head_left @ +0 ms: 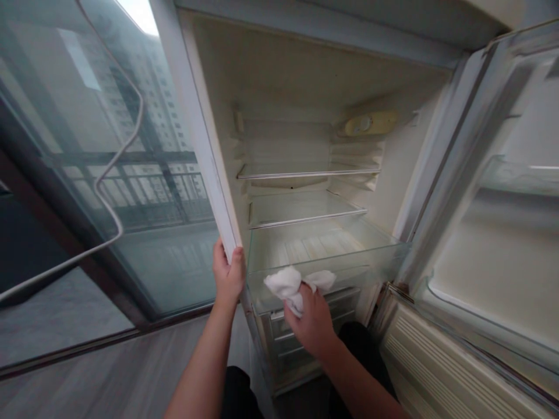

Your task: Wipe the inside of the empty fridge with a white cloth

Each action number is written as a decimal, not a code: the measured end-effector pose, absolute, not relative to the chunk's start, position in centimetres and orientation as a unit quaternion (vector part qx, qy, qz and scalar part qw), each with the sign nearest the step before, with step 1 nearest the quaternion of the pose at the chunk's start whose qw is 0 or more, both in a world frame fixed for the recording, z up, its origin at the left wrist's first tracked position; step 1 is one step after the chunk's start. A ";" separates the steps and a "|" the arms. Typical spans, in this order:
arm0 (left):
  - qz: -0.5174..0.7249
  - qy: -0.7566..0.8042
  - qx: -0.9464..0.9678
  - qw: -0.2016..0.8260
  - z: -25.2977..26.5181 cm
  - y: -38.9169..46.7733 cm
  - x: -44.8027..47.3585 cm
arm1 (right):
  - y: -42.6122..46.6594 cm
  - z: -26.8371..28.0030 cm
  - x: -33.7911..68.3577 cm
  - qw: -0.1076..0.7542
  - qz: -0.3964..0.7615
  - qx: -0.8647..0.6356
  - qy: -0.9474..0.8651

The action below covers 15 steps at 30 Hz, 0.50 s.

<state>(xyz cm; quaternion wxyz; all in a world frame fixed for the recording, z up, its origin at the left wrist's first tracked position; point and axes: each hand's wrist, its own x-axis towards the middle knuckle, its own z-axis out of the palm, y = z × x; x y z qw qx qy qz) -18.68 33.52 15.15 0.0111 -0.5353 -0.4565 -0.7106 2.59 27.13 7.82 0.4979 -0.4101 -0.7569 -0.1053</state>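
My left hand point(229, 272) grips the left front edge of the fridge body point(205, 122), thumb on the near side and fingers wrapped round it. A crumpled white cloth point(286, 283) is bunched in my right hand point(312, 323). That hand is in front of the clear drawer point(332, 259) at the bottom of the fridge compartment; whether the cloth touches the drawer front I cannot tell. Above the drawer sit two glass shelves, an upper shelf point(305, 171) and a lower shelf point(305, 210), with nothing on them.
On the right the fridge door point(515, 233) stands open, with clear door bins. Below it the lower door point(445, 361) is open too. Freezer drawers point(288, 349) show beneath my right hand. A white cable point(105, 186) hangs before the glass window point(174, 256) at left.
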 end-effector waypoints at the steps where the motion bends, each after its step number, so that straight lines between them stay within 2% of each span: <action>1: -0.717 -0.451 -0.532 -0.005 15.0 33.5 -18.9 | 27.5 7.5 2.7 0.518 -0.120 -0.429 -0.730; 3: -0.721 -0.450 -0.525 -0.042 14.5 33.4 -19.2 | 28.5 6.8 3.3 0.529 -0.148 -0.454 -0.702; 6: -0.721 -0.464 -0.506 -0.087 13.3 32.9 -19.1 | 30.4 6.3 4.4 0.499 -0.151 -0.465 -0.715; 11: -0.720 -0.485 -0.487 -0.096 11.8 32.2 -17.9 | 34.7 8.7 4.1 0.414 -0.031 -0.500 -0.760; 15: -0.719 -0.493 -0.484 -0.072 11.3 32.5 -17.6 | 38.2 10.9 2.7 0.394 0.026 -0.514 -0.761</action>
